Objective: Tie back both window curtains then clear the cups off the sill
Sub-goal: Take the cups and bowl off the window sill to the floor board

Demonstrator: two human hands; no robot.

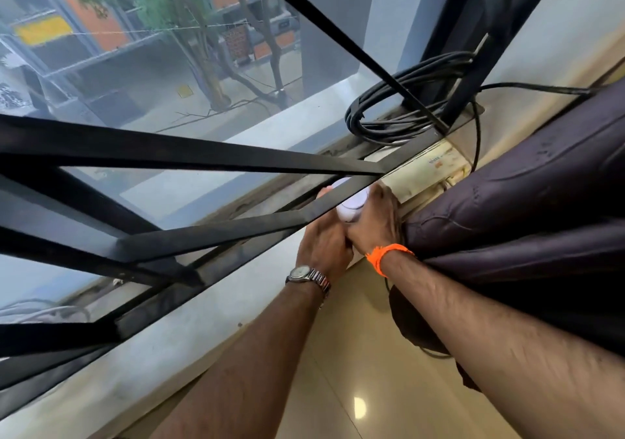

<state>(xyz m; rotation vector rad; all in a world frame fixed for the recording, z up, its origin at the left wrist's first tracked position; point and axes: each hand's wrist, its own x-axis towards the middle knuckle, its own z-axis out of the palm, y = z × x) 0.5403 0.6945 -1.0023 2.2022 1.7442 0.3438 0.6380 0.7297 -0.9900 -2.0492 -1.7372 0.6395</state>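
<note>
While both arms reach out toward the window, the left hand [323, 242] and the right hand [375, 225] meet at the far right end of the sill [169, 337], fingers curled round a white cup [351, 206] held between them. The cup sits just behind a slanting bar of the black metal grille [203, 154], which hides part of it, so I cannot tell whether it rests on the sill or is lifted. A metal wristwatch [306, 274] is on the left wrist and an orange thread band [389, 256] on the right. Just right of the hands, touching the right one, a dark purple curtain [524, 195] hangs bunched in thick folds; I cannot tell if it is tied. Farther along the sill lies a coil of black cable [389, 107]. Below the arms is a glossy tiled floor [338, 354].
</note>
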